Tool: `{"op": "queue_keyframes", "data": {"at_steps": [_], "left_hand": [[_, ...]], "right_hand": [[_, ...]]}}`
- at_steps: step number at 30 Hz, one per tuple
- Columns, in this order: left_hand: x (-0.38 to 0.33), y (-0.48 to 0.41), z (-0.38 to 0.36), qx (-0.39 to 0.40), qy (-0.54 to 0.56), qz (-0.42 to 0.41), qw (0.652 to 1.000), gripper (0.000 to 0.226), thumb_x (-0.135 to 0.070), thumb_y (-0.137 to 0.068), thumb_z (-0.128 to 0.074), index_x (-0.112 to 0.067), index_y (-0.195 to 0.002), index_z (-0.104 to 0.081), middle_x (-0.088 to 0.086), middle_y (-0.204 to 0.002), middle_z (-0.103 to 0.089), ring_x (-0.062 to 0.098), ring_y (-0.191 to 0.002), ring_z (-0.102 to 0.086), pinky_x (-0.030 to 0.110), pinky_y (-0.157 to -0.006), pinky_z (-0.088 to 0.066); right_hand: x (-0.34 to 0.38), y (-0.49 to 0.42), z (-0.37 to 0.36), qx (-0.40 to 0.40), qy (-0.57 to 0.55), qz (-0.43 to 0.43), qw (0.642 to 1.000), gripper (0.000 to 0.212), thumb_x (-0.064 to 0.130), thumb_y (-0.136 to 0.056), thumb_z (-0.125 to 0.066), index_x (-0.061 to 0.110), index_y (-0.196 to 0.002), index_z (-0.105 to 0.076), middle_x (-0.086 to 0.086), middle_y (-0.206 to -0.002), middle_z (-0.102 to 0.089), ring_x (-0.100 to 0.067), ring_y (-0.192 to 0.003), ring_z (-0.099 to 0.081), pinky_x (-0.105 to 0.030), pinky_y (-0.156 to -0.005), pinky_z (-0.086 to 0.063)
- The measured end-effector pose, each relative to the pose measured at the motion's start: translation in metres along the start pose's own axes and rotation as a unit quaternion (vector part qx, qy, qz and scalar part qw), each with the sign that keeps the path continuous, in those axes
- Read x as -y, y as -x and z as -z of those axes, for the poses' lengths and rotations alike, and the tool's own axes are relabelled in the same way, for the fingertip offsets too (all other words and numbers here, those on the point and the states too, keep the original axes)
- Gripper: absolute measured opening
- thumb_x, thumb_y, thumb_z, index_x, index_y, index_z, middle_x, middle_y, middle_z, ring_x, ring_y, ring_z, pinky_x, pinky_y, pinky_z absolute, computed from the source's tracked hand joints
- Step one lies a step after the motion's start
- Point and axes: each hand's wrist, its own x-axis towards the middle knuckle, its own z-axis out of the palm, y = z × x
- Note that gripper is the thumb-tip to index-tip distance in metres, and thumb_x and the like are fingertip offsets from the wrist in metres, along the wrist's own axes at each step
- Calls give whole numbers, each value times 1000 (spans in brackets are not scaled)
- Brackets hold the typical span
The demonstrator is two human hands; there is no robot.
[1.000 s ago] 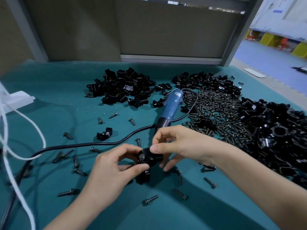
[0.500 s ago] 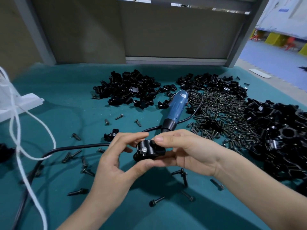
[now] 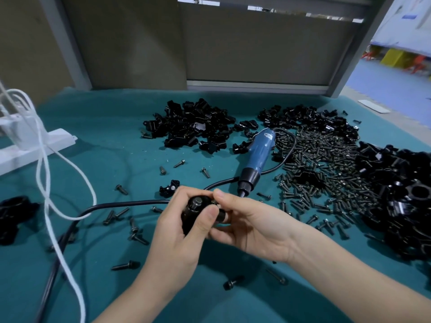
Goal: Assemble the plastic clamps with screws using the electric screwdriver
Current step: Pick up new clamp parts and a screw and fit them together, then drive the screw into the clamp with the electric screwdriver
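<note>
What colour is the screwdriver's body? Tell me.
The screwdriver is blue, black at the nose; head view.

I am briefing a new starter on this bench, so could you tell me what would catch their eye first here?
The left hand and right hand meet at the centre, both gripping a black clamp with a screw head showing. Just behind them the blue electric screwdriver lies on the teal table, and right of it spreads a wide heap of screws beside a pile of black clamp parts.
</note>
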Motion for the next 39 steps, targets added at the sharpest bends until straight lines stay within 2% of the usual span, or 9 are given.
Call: {"op": "queue_keyframes", "data": {"at_steps": [5,9,12,17,19,24,26,29,39], "left_hand": [[4,-2,-1,-12,4,52,999,23,-57,-75,-56,-37,-86,-62,-10,-65,-60,7,-53,-51,17,-50,-39],[2,-5,0,-17,85,106,991,15,-44,-76,-62,-29,-79,-65,-10,-52,-47,5,-40,-37,17,-41,-31],[1,-7,1,-22,97,123,987,12,-32,-82,-56,-27,-75,-65,-10,-47,-43,6,-38,-34,17,-40,-30],[5,-11,4,-43,104,138,984,17,-28,-89,-59,-21,-73,-63,-10,-44,-38,7,-38,-32,16,-40,-30],[7,-12,5,-41,113,144,982,21,-29,-92,-60,-14,-78,-63,-10,-45,-37,7,-38,-30,16,-39,-28],[11,-13,6,-10,68,168,983,23,-33,-91,-60,-17,-76,-60,35,-75,-55,12,-43,-31,22,-41,-27],[16,-14,8,-9,-9,172,985,20,-32,-93,-60,-23,-75,-59,25,-73,-61,13,-45,-34,23,-42,-29],[16,-14,11,-21,-88,159,983,15,-39,-85,-59,-28,-74,-60,2,-55,-55,8,-42,-36,20,-40,-32],[16,-17,19,-53,-225,143,962,27,-47,-74,-59,-21,-76,-60,6,-66,-63,20,-56,-51,29,-50,-41]], "right_hand": [[32,3,6,-38,250,11,967,66,70,-68,-64,9,-91,-62,-12,-77,-71,-23,-67,-69,-23,-58,-55],[83,-16,58,-342,474,143,799,72,71,-68,-62,4,-95,-62,-6,-67,-70,-21,-62,-71,-30,-56,-57],[93,-47,89,-440,527,13,727,68,68,-77,-64,6,-104,-58,-7,-79,-64,-18,-60,-62,-25,-51,-45],[83,-85,100,-486,431,3,761,67,54,-69,-77,11,-111,-47,-10,-102,-56,-25,-79,-55,-34,-68,-47],[83,-88,98,-479,318,52,817,58,43,-70,-78,10,-107,-48,-11,-103,-58,-24,-79,-55,-34,-69,-47],[98,-73,77,-289,-99,186,934,51,29,-68,-76,9,-106,-49,-11,-94,-59,-21,-55,-62,-26,-57,-54],[105,-68,70,-157,-298,232,912,57,22,-73,-73,9,-121,-46,-20,-118,-51,-36,-66,-68,-28,-48,-54],[103,-68,59,-100,-354,253,895,58,14,-69,-72,9,-121,-47,-32,-127,-42,-58,-93,-62,-34,-50,-58],[84,-92,44,-131,-351,208,904,31,19,-67,-78,7,-85,-56,-4,-69,-61,-14,-47,-56,-24,-48,-52]]}}
